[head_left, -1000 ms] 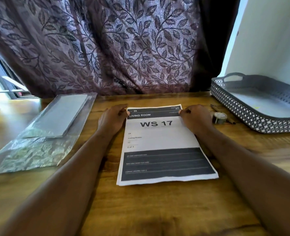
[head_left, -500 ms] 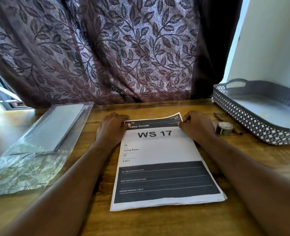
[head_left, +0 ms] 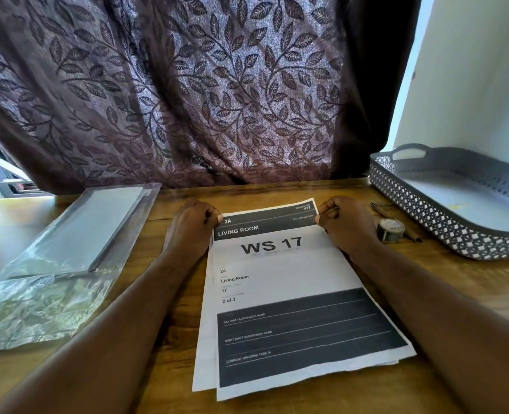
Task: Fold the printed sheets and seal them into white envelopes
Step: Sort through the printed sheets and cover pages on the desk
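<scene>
Both far corners of the top printed sheet point(head_left: 280, 270) are pinched by curled fingers of left hand point(head_left: 192, 228) and right hand point(head_left: 347, 225). Its edge is raised off the stack point(head_left: 202, 369) on the surface point(head_left: 277, 189), probably for folding.

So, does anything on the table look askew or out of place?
Yes. The top sheet lies twisted over the sheet beneath, which shows along its left edge. The left hand and right hand pinch its far corners.

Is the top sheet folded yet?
No, the top sheet is unfolded on the stack, with the left hand and right hand pinching its far corners.
</scene>
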Motion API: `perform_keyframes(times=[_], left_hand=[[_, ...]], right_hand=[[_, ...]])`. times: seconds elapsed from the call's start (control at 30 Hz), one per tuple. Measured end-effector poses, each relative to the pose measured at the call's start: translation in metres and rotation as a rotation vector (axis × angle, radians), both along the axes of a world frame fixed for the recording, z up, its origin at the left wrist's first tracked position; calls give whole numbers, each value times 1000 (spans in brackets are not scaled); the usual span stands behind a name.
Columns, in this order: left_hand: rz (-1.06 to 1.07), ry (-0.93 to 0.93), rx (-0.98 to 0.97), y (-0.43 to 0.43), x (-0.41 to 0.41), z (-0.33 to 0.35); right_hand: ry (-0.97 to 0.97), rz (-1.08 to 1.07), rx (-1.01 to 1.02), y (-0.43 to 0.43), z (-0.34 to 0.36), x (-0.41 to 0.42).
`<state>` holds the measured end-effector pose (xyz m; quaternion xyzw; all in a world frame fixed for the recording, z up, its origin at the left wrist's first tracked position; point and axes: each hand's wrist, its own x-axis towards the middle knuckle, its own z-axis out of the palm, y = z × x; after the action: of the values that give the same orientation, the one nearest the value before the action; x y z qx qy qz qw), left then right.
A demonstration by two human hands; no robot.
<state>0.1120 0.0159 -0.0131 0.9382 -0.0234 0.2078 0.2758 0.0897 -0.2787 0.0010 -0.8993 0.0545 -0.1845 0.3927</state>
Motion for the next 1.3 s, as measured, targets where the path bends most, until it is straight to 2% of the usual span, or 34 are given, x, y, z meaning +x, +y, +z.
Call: perform_keyframes(times=[0.8,1.07,1.3], left_hand=[[38,10,-103,-13,-12,13],[37,-41,-182,-10,-13,15],[14,-70,-103,-13,-14,11]], right_hand=[[-42,-3,43,1,5,-4],[-67,-19,100,0,5,-3],[-56,71,120,0,5,-6]])
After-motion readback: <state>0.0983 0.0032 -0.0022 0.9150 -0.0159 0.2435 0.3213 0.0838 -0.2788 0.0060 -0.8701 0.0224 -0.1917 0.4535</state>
